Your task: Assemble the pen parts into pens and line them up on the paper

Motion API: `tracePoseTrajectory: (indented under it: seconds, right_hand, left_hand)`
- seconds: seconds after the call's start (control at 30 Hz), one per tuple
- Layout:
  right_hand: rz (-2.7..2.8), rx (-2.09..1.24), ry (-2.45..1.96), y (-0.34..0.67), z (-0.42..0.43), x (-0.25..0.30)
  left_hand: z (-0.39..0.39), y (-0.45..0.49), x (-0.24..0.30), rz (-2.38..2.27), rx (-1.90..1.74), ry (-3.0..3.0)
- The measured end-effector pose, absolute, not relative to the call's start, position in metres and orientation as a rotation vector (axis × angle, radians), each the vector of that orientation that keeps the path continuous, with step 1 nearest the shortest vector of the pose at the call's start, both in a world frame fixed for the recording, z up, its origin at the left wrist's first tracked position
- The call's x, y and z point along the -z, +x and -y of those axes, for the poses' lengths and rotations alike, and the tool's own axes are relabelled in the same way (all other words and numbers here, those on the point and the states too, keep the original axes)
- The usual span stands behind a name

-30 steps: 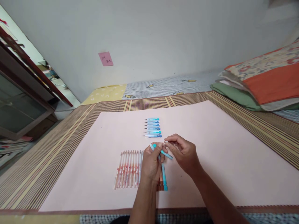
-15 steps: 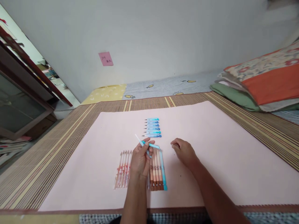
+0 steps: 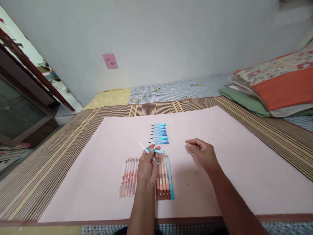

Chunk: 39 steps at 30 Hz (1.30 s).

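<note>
My left hand (image 3: pixel 146 168) is closed around two blue pen parts (image 3: pixel 154 152), a thin white-tipped one pointing up-left and a short blue one pointing right. It hovers over a row of pens (image 3: pixel 146 178) lying side by side on the pink sheet (image 3: pixel 232 169). The row's left pens are clear with red print, its right ones brown, and a blue pen (image 3: pixel 170 179) lies at the right end. My right hand (image 3: pixel 202 154) floats to the right with fingers loosely curled and nothing visible in it. A stack of short blue pen pieces (image 3: pixel 160 133) lies farther back.
The pink sheet rests on a striped woven mat (image 3: pixel 49 169). Folded bedding and a green pillow (image 3: pixel 269 88) are piled at the back right. A dark wooden cabinet with glass (image 3: pixel 19 111) stands at the left. A pink note (image 3: pixel 110 61) is stuck on the wall.
Both hands were together on the blue pen a second ago. They came apart: my left hand kept the blue parts and shifted left, my right hand moved off to the right.
</note>
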State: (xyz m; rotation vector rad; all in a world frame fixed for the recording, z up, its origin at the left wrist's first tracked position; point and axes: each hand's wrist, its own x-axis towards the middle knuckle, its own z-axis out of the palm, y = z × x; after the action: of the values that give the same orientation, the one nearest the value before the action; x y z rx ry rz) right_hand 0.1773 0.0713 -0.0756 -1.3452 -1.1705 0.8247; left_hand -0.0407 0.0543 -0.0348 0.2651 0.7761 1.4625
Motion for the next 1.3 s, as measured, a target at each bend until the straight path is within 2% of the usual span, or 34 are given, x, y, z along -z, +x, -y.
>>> tracePoseTrajectory:
  seconds: [0.23, 0.57, 0.93, 1.3]
  right_hand:
    - [1.265, -1.051, -1.087, 0.13, -0.049, 0.037]
    - [1.4, -0.862, -1.016, 0.109, -0.035, 0.022]
    - [1.591, -0.467, -1.051, 0.104, -0.033, 0.022]
    - [1.795, 0.071, -1.01, 0.1, -0.036, 0.041]
  left_hand:
    - [-0.052, -0.039, 0.033, -0.752, -1.477, 0.26]
    - [-0.049, -0.032, 0.029, -0.666, -1.441, 0.191]
    - [-0.047, -0.025, 0.023, -0.691, -1.454, 0.108]
    - [-0.047, -0.021, 0.024, -0.638, -1.435, -0.002]
